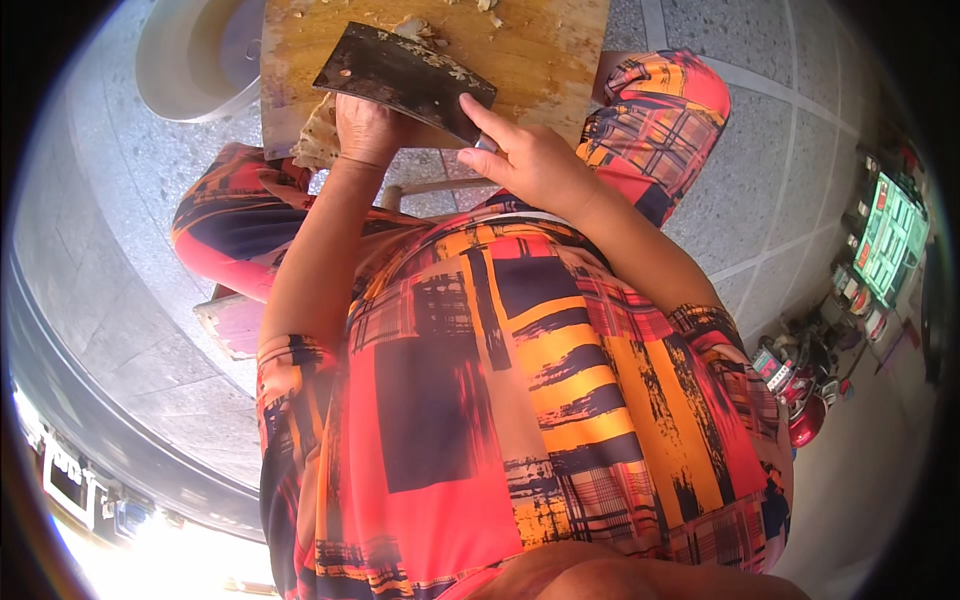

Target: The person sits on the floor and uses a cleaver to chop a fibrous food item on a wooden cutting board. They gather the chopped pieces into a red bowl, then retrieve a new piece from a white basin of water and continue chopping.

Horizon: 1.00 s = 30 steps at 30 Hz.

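My right hand (pixel 536 161) grips the handle of a broad, dark cleaver (pixel 405 82), its index finger laid along the blade. Pale crumbs cling to the blade, which is held over the near part of a worn wooden board (pixel 540 67). Beneath the blade's near edge is my left hand (pixel 367 127), its fingers hidden by the cleaver. Beside that hand, at the board's near left edge, lies a pale, pitted lump (pixel 319 135); whether the fingers hold it is hidden. Pale scraps (pixel 412 30) are scattered farther up the board.
A pale round tub (pixel 195 67) stands on the speckled tile floor (pixel 757 142) left of the board. Under the board a wooden rail (pixel 442 185) shows between my knees. A pinkish seat corner (pixel 232 322) juts out at left. At far right stands a red motorbike (pixel 806 412).
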{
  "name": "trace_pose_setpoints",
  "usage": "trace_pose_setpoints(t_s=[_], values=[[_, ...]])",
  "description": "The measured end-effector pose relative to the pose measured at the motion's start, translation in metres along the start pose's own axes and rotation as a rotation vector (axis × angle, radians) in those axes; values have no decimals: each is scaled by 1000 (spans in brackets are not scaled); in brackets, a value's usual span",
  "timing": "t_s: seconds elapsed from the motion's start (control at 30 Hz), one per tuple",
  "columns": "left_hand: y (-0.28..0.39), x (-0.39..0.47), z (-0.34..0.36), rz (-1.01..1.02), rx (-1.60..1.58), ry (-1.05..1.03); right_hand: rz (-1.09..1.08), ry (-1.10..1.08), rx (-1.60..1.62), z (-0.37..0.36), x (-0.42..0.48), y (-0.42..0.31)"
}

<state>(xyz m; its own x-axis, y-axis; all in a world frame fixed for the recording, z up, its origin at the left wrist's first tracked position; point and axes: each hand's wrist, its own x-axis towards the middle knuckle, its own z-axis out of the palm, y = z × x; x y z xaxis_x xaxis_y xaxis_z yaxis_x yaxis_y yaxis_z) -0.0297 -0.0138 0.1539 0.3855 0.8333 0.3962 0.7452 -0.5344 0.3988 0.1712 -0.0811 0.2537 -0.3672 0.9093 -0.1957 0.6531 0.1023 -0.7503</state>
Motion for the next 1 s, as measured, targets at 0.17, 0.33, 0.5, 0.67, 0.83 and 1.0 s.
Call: trace_pose_setpoints(t_s=[0.17, 0.33, 0.5, 0.67, 0.83, 1.0], values=[[-1, 1, 0, -20, 21, -35, 2, 16, 33, -1, -9, 3], [-3, -1, 4, -36, -46, 27, 9, -1, 15, 5, 16, 0], [-4, -5, 8, 4, -1, 105, 58, -6, 108, 2, 14, 3], [-6, -6, 8, 4, 17, 83, 92, -10, 121, -3, 3, 1], [-2, -4, 5, -30, 50, 77, 130, -39, 156, -4, -4, 4], [5, 2, 4, -43, 14, 111, 117, -3, 116, 8, 25, 15]])
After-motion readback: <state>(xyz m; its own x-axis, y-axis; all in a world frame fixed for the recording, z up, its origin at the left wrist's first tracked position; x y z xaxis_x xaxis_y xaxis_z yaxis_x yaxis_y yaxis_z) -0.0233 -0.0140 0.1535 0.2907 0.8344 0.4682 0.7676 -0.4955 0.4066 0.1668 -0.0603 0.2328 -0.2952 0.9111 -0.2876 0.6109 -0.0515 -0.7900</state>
